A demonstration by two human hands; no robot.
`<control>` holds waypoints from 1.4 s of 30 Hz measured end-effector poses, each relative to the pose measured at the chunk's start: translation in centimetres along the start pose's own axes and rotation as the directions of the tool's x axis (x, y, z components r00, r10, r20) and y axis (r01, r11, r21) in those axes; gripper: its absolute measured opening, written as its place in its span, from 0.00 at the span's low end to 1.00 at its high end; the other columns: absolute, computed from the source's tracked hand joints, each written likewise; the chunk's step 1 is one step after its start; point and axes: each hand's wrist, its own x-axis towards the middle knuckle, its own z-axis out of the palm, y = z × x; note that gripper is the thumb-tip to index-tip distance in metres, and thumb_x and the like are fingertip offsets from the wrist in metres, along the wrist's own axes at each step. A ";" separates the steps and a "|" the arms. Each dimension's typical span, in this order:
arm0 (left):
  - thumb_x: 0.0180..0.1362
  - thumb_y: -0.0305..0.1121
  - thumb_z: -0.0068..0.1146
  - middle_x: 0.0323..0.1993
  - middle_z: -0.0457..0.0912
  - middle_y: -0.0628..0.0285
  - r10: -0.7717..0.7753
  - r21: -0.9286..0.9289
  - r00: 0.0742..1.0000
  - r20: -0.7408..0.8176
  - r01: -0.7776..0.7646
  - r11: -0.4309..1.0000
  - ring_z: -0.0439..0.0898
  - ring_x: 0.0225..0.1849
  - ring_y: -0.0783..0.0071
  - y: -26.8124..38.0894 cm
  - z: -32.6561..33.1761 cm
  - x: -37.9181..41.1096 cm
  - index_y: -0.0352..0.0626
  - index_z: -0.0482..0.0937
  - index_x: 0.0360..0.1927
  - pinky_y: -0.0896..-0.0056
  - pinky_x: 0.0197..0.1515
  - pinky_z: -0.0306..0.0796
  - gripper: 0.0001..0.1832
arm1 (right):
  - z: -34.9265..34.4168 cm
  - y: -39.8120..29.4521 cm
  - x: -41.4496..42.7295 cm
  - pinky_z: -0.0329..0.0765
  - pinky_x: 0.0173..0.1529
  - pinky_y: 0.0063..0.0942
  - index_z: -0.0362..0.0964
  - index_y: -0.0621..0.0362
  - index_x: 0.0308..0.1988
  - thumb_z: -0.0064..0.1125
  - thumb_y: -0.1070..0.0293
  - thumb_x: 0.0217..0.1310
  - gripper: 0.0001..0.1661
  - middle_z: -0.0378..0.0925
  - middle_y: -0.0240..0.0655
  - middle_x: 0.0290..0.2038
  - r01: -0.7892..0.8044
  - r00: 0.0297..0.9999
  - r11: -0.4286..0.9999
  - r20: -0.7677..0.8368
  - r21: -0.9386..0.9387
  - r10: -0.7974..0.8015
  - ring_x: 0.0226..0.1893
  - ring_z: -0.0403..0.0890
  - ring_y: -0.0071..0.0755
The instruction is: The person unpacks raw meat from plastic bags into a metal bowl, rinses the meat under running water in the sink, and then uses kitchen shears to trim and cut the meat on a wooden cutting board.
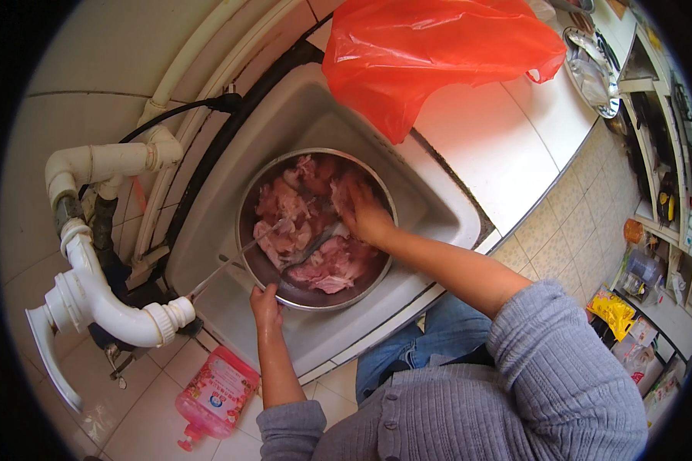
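Note:
A round metal basin (316, 303) stands in the sink (438, 227), with several pieces of raw meat (328, 262) in water. My left hand (267, 308) grips the basin's rim on the near left side, thumb over the edge. Inside the basin, my right hand (366, 213) rests against a piece of meat at the right; its fingertips are partly hidden, so I cannot tell whether they close on it. From a white plastic faucet (173, 317) at the left, a thin stream of water (236, 258) runs onto the meat.
A red plastic bag (438, 46) overhangs the sink's far edge and the white tiled counter (496, 144). Beyond it sits a metal tray (594, 75). A pink pump bottle (219, 392) lies left of my left forearm. White pipes (109, 161) run along the wall.

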 end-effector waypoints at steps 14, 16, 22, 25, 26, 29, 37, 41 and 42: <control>0.44 0.23 0.46 0.29 0.73 0.62 0.004 0.049 1.000 -0.011 -0.003 0.999 0.74 0.27 0.72 1.7 0.9 -1.4 0.39 0.67 0.35 0.72 0.26 0.73 0.12 | 0.6 1.4 2.6 0.66 0.49 0.42 0.39 0.41 0.60 0.44 0.53 0.52 0.37 0.50 0.51 0.56 0.082 0.994 0.991 0.076 -0.103 -0.075 0.49 0.64 0.56; 0.44 0.23 0.46 0.29 0.73 0.62 -0.002 0.033 1.000 -0.007 0.002 0.999 0.74 0.28 0.72 1.6 0.7 -1.2 0.39 0.67 0.36 0.71 0.26 0.73 0.12 | 0.3 1.2 2.4 0.66 0.49 0.41 0.41 0.41 0.59 0.44 0.52 0.52 0.36 0.50 0.51 0.56 0.074 0.994 0.994 0.081 -0.077 -0.068 0.48 0.64 0.56; 0.44 0.26 0.46 0.28 0.72 0.63 -0.017 -0.012 1.000 0.013 0.017 1.000 0.74 0.25 0.73 1.9 1.0 -1.5 0.41 0.66 0.38 0.73 0.20 0.71 0.14 | -0.9 0.2 2.3 0.60 0.55 0.41 0.39 0.40 0.60 0.44 0.54 0.52 0.37 0.47 0.46 0.58 -0.003 0.973 0.998 0.230 -0.055 0.015 0.56 0.54 0.52; 0.44 0.28 0.46 0.24 0.71 0.65 -0.064 0.045 0.998 0.017 0.063 0.997 0.72 0.18 0.76 2.7 1.3 -1.9 0.42 0.66 0.39 0.78 0.13 0.65 0.15 | -0.1 1.1 2.6 0.59 0.55 0.40 0.37 0.41 0.60 0.44 0.55 0.53 0.38 0.47 0.46 0.58 0.016 0.980 0.998 0.198 -0.065 -0.003 0.57 0.53 0.51; 0.44 0.28 0.46 0.23 0.71 0.65 -0.059 0.052 0.998 0.019 0.058 0.997 0.71 0.17 0.77 2.6 1.3 -1.7 0.42 0.66 0.39 0.79 0.11 0.63 0.15 | 0.4 1.6 2.7 0.59 0.55 0.40 0.36 0.42 0.60 0.43 0.55 0.53 0.38 0.47 0.46 0.58 0.028 0.985 0.998 0.170 -0.065 -0.016 0.57 0.53 0.51; 0.44 0.29 0.47 0.22 0.70 0.67 -0.061 0.058 0.998 0.009 0.060 0.996 0.69 0.15 0.78 1.8 0.8 -1.3 0.43 0.66 0.38 0.80 0.08 0.60 0.14 | -0.1 1.0 2.5 0.62 0.53 0.40 0.35 0.43 0.60 0.44 0.55 0.52 0.39 0.48 0.48 0.58 0.012 0.994 0.990 0.103 0.140 -0.026 0.56 0.55 0.52; 0.45 0.29 0.46 0.20 0.70 0.67 -0.067 0.105 0.996 0.052 0.061 0.993 0.69 0.13 0.80 2.6 1.0 -1.8 0.43 0.65 0.36 0.81 0.08 0.60 0.12 | -0.6 1.2 4.5 0.66 0.48 0.41 0.34 0.35 0.60 0.52 0.56 0.45 0.46 0.49 0.61 0.53 0.093 0.980 0.995 0.175 0.022 -0.095 0.49 0.61 0.63; 0.45 0.28 0.46 0.19 0.70 0.68 -0.046 0.073 0.998 0.046 0.042 0.996 0.68 0.12 0.81 2.6 1.2 -1.9 0.43 0.65 0.36 0.82 0.07 0.60 0.11 | 0.3 2.1 4.6 0.66 0.47 0.44 0.36 0.35 0.60 0.54 0.57 0.43 0.47 0.54 0.57 0.50 0.174 0.980 0.984 0.093 0.031 -0.176 0.46 0.63 0.61; 0.45 0.28 0.46 0.19 0.70 0.68 -0.040 0.061 0.998 0.044 0.037 0.997 0.68 0.12 0.81 2.6 1.4 -2.0 0.43 0.66 0.36 0.82 0.07 0.60 0.11 | 0.2 2.2 4.8 0.66 0.48 0.44 0.36 0.37 0.60 0.54 0.57 0.43 0.47 0.55 0.56 0.50 0.185 0.977 0.982 0.104 0.038 -0.188 0.46 0.63 0.60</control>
